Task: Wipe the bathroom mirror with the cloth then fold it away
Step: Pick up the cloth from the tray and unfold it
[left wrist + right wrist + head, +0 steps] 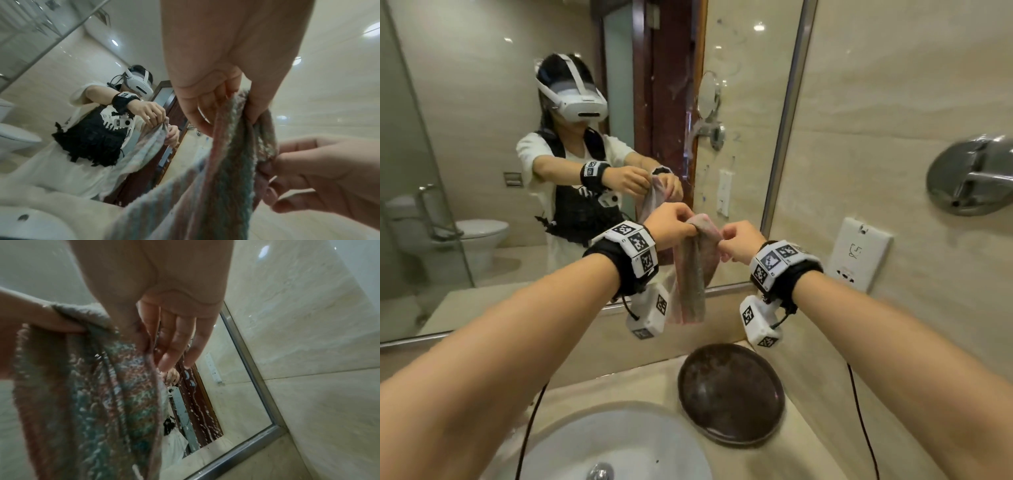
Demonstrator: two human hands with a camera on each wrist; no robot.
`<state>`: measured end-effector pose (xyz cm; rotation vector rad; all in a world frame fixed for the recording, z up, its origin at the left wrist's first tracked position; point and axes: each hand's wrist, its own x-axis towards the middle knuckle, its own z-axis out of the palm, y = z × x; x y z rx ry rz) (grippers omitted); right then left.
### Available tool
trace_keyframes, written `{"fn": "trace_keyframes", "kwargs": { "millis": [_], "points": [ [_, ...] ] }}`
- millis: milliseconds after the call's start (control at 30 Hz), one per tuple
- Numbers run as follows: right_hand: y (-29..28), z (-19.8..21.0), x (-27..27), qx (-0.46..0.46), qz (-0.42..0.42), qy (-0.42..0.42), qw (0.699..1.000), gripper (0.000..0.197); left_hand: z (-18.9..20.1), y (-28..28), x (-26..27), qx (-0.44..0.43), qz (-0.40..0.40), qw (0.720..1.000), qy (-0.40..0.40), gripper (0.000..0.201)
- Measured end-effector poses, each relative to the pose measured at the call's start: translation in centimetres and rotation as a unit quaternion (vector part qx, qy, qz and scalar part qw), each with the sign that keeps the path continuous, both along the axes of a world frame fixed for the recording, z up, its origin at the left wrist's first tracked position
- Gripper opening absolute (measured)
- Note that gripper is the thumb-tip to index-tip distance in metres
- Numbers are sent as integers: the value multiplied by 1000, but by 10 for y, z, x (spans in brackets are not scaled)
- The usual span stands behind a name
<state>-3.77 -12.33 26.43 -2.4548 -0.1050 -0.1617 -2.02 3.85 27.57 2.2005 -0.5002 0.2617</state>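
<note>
Head view shows the cloth (pixel 693 274) hanging in the air between the two hands, in front of the lower right part of the mirror (pixel 743 192) and above the counter (pixel 640 380); its long axis runs straight down, the top edge gathered into a short span, the free end dangling just above the counter's back edge. Left hand (pixel 671 224) pinches the top edge at its left end, fingers curled over the fabric; right hand (pixel 739 241) pinches the right end — the wrist views confirm thumb and fingertips (pixel 144 344) clamped on the edge, the other fingers loose. Both hands are level and close together, so neither is nearer the hanging end; the cloth lies directly below them. Streaks and droplets still mark the glass near the reflected door frame; whether wiping is finished I cannot tell. My judgement: the fold turns on that vertical drop — one hand must go down to catch the lower edge, or both lower the cloth onto the counter beside the dark round dish (pixel 731 394).
</note>
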Motion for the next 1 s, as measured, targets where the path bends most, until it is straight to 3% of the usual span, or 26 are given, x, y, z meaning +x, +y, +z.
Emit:
{"fn": "trace_keyframes", "kwargs": {
  "millis": [67,167,300,333,400,500,567,667,767,900,1000],
  "points": [
    [7,6,5,18,-20,-16,999,26,5,14,-3,13,21,1000,-16,15],
    [19,20,6,29,-31,-43,998,19,5,29,-13,51,-4,999,1,19],
    [32,34,7,10,16,-77,997,28,2,42,-32,9,-99,980,172,12],
    [35,38,6,-6,37,-78,996,27,0,45,-32,1,-98,977,187,20],
    [37,44,5,-23,79,-74,994,28,-1,49,-28,5,-71,982,174,29],
    [34,55,1,-15,139,-71,988,22,-2,48,-20,52,-34,994,88,28],
    [30,63,-3,-4,169,-77,983,17,-1,41,-19,60,-53,992,93,38],
    [20,71,-4,3,187,-77,979,14,-1,26,-22,67,-90,989,98,29],
    [7,75,-2,6,181,-61,982,11,1,21,-19,62,-83,992,78,12],
    [-15,76,4,-12,144,-68,987,13,8,29,-14,-18,-77,989,123,15],
    [-23,72,6,-78,125,-100,984,18,14,34,-13,-31,-72,992,97,19]
  ]
}}
